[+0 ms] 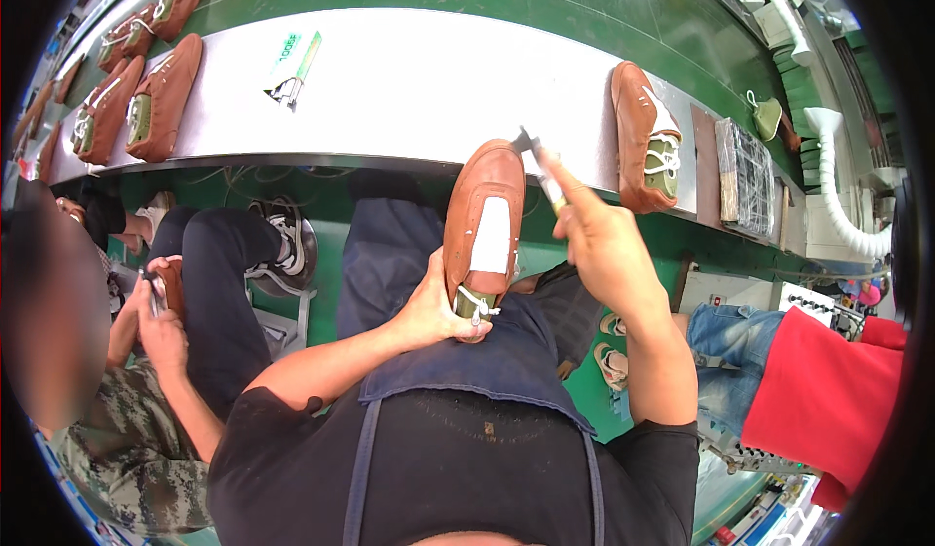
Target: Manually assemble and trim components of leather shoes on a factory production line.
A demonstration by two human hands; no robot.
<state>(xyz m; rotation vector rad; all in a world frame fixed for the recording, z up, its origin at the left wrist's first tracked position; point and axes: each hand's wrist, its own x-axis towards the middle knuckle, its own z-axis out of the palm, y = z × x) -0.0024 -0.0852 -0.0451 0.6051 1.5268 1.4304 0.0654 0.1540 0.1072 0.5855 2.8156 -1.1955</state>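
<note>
A brown shoe (469, 205) with a white tongue panel stands over my apron-covered lap, toe pointing away from me. A green shoe last (469, 304) with a white lace fills its opening. My left hand (435, 307) is closed around the heel end, thumb by the last. In my right hand (594, 229), the fingers are wrapped round the handle of a small hammer (526, 142). Its dark head is beside the shoe's toe; whether the two touch I cannot tell.
Ahead runs a long white bench (409, 78). On it are a brown shoe (631, 147) at right, several more shoes (164, 98) at left and a green-marked card (292, 64). A co-worker (136, 429) sits close on my left; a person in red (828, 390) is at right.
</note>
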